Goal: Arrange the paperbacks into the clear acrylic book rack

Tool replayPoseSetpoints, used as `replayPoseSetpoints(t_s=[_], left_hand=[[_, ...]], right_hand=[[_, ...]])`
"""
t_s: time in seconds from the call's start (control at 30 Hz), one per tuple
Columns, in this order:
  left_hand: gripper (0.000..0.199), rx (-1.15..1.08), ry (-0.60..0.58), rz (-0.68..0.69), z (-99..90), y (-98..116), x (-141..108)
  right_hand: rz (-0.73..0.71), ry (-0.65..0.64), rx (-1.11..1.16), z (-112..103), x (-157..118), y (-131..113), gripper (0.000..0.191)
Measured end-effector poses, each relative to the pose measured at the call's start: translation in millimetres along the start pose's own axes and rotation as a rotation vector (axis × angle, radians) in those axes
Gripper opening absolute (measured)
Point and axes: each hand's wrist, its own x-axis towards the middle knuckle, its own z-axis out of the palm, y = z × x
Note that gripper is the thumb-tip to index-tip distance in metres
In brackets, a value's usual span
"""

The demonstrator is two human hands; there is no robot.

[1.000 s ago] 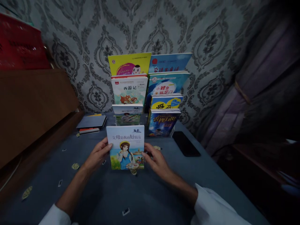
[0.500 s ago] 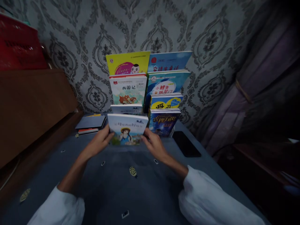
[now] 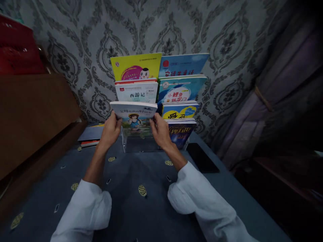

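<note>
The left hand [image 3: 110,129] and right hand [image 3: 160,129] each grip a side edge of the girl-covered paperback [image 3: 135,116], apparently to steady it, at the left front of the clear display stand [image 3: 123,143], whose stepped tiers let the rear books [image 3: 137,92] show their titles

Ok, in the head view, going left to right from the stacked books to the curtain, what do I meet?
Stacked books, left hand, held book, right hand, dark blue book, phone, curtain.
</note>
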Motion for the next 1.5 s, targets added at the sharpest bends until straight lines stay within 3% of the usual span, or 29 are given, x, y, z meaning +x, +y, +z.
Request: replayPoseSetpoints(t_s=[0.23,0.43,0.57,0.67,1.5], left_hand=[[0.013,0.037,-0.043,-0.054,18.6,-17.6,-6.9],[0.018,0.142,-0.038,-0.082,36.1,-23.9,-21.1],[0.02,0.184,-0.03,-0.117,43.5,-20.7,-24.0],[0.016,0.192,-0.026,-0.126,46.0,-20.0,-23.6],[0.017,0.195,-0.001,-0.188,59.6,-20.7,-12.5]], right_hand=[[0.036,-0.049,-0.039,12.5,-4.8,17.6,0.016],[0.117,-0.12,-0.21,17.0,-8.3,22.4,0.016],[0.171,-0.082,-0.211,20.3,-10.0,22.8,0.033],[0.162,-0.064,-0.202,22.5,-10.9,25.4,0.04],[0.157,-0.1,-0.302,26.1,-8.1,35.2,0.025]])
